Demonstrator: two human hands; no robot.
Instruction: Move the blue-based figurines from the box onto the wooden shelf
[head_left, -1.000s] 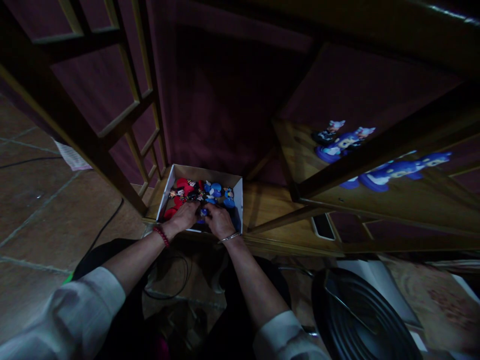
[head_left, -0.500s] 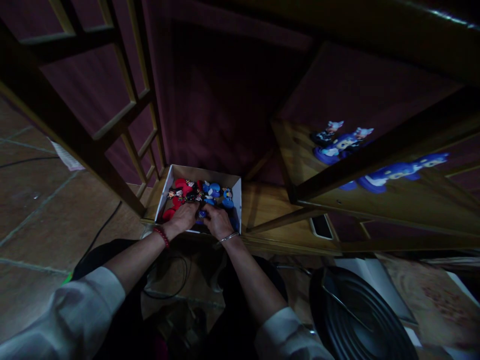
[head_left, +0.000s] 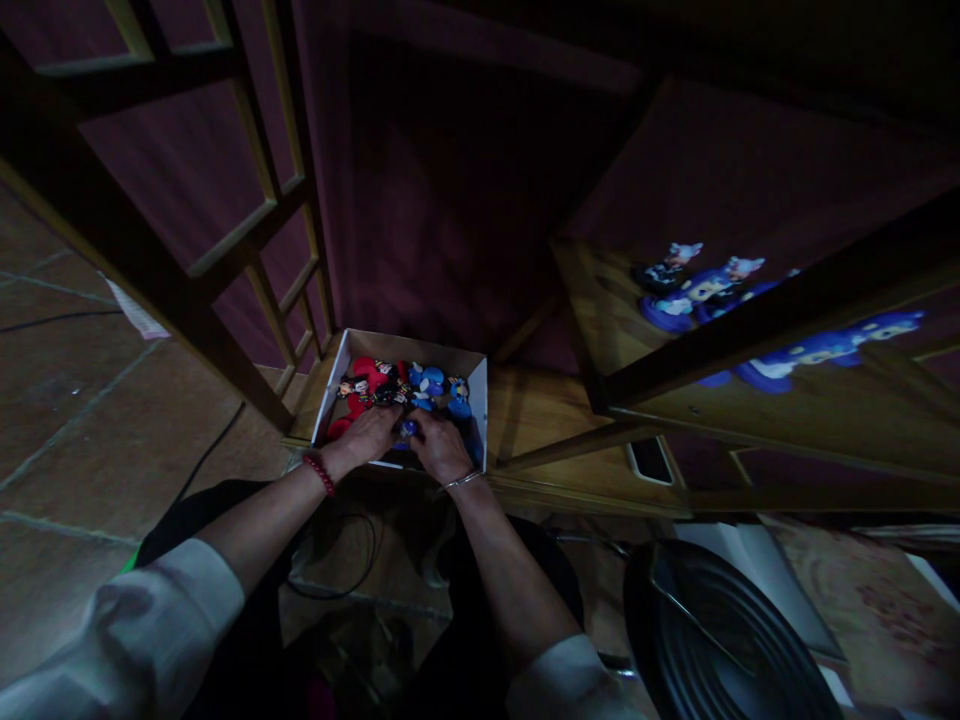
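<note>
A shallow white-walled cardboard box (head_left: 480, 400) sits on a wooden ledge, holding several small figurines. Red figurines (head_left: 367, 367) lie on its left, and blue figurines (head_left: 458, 400) on its right. Both hands reach into the near side of the box. My left hand (head_left: 370, 434), behind a red bead bracelet, has its fingers curled down among dark figurines; what they grip is hidden. My right hand (head_left: 441, 444), with a silver bangle at the wrist, is closed at a blue-purple figurine (head_left: 408, 428) that shows between the two hands.
More figurines with blue-purple bases (head_left: 667, 312) stand on a wooden shelf (head_left: 600, 300) to the right. A phone-like dark rectangle (head_left: 650, 461) lies on the ledge. Wooden lattice (head_left: 247, 240) rises at left. A black ribbed round seat (head_left: 720, 630) is at lower right. Cables run over the tiled floor.
The view has shifted slightly, so the shelf and seat appear a little further right. Both hands stay in the box around the same blue-purple figurine, with hardly any movement.
</note>
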